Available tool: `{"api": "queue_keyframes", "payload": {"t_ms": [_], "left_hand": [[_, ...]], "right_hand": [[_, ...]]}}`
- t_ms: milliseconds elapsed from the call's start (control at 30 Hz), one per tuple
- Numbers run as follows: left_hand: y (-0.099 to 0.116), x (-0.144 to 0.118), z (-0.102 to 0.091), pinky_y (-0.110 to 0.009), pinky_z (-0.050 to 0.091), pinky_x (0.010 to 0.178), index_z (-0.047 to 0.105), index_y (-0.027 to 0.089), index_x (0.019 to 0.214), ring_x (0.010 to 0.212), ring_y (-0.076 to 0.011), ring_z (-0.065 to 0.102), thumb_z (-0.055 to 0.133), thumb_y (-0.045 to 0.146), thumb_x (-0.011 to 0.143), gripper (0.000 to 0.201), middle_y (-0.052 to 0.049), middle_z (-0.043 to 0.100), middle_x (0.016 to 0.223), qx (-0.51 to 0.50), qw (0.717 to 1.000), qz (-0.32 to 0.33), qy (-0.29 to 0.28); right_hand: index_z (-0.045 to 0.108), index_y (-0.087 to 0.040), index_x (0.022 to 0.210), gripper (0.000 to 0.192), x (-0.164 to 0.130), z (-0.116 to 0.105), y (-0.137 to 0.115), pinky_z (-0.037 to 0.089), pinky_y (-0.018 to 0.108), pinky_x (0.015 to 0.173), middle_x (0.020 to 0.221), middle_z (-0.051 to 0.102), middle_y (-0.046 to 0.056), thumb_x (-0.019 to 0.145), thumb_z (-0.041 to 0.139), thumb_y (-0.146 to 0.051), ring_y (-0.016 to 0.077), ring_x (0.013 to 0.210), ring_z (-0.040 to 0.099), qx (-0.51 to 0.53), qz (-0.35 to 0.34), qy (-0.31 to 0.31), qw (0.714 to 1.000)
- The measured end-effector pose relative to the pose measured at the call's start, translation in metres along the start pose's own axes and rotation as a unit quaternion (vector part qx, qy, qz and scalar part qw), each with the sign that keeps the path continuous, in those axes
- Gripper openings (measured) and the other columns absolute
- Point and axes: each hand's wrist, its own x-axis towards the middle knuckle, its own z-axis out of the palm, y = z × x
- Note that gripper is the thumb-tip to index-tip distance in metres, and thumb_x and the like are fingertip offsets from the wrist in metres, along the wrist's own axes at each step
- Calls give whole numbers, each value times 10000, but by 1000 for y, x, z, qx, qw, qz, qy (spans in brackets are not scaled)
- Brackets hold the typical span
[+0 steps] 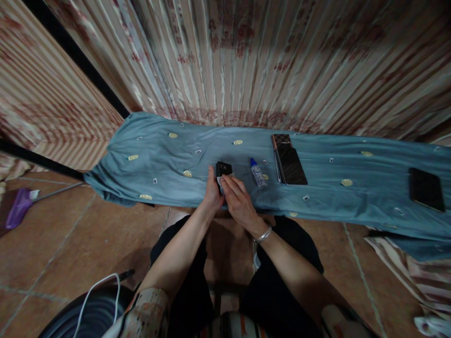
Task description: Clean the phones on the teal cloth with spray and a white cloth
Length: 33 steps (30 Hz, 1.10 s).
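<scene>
Near the front edge of the blue cloth-covered surface, my left hand (213, 191) grips a black phone (223, 167), whose upper end with a camera lens faces up. My right hand (238, 197) lies over the phone's lower part, fingers together. Under those fingertips a bit of pale grey cloth (219, 182) shows; most of it is hidden. To the right, a small clear bottle (258, 174) with a blue cap lies on its side, touching neither hand.
Farther right are a dark phone-like slab (291, 164) with a brown checkered piece (281, 139) at its top, and a black tablet-like object (426, 189). Pleated curtains (225, 61) hang behind. A purple broom or dustpan (19, 206) and a black round tub (88, 314) are on the floor.
</scene>
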Motion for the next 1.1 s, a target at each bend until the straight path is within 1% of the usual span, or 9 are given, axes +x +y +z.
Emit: {"api": "queue_keyframes", "payload": {"t_ms": [100,267,333,467,567,700,833,933,1100], "left_hand": [[-2,-3,1,-303,554,827,583,159,629,869,-216,709,364,633,898,587,-104,686,673,-6,1000,-13,5],[-6,-6,-1,-309,566,805,581,176,618,867,-228,705,487,731,779,585,-92,680,672,1,1000,-25,-14],[-5,-5,-2,-321,567,814,567,184,598,874,-233,702,501,740,761,583,-87,674,655,1,1000,-22,-13],[-1,-3,-3,-312,557,824,565,181,592,886,-236,703,461,739,786,599,-83,667,631,3,1000,-12,-7],[1,-3,-2,-317,558,820,567,183,594,899,-239,702,423,731,814,608,-77,659,614,5,1000,-9,-9],[-3,-5,0,-304,558,828,554,200,588,951,-233,694,390,677,870,578,-72,676,674,17,1000,-8,-15],[-5,-7,3,-322,564,834,617,182,689,960,-240,688,480,674,834,531,-70,703,757,26,1000,3,-7],[-6,-6,3,-310,564,843,650,165,770,954,-227,689,497,660,835,522,-65,707,770,27,1000,7,-2],[-13,-2,1,-249,490,972,671,137,854,1053,-178,662,461,540,912,459,-64,719,849,29,999,40,-11]], "right_hand": [[446,-129,1442,482,0,-1,-1,457,473,1091,1359,583,155,969,361,-102,253,1319,473,-1,-9,8,1000],[434,-148,1452,488,0,0,-3,451,491,1096,1383,564,146,971,363,-112,260,1323,467,2,-12,-7,1000],[437,-143,1450,488,0,-1,-3,450,490,1097,1378,568,147,969,362,-108,260,1325,464,3,-17,-10,1000],[433,-146,1452,495,3,-1,-3,448,479,1102,1385,562,145,967,347,-100,249,1329,458,9,-24,-12,1000],[475,-121,1420,466,5,-2,-4,460,460,1093,1356,584,158,972,345,-110,245,1309,475,14,-26,-2,1000],[516,-147,1390,435,6,-5,-5,477,471,1071,1340,597,141,983,361,-151,246,1283,502,17,1,10,1000],[524,-169,1385,430,6,-8,-6,471,486,1073,1348,591,135,986,364,-174,245,1286,500,35,25,3,999],[534,-162,1375,424,7,-9,-6,464,475,1080,1352,587,134,988,363,-172,240,1295,492,37,29,4,999],[530,-117,1369,420,8,-7,-3,434,457,1102,1362,569,166,994,352,-184,240,1319,466,30,37,25,999]]}}
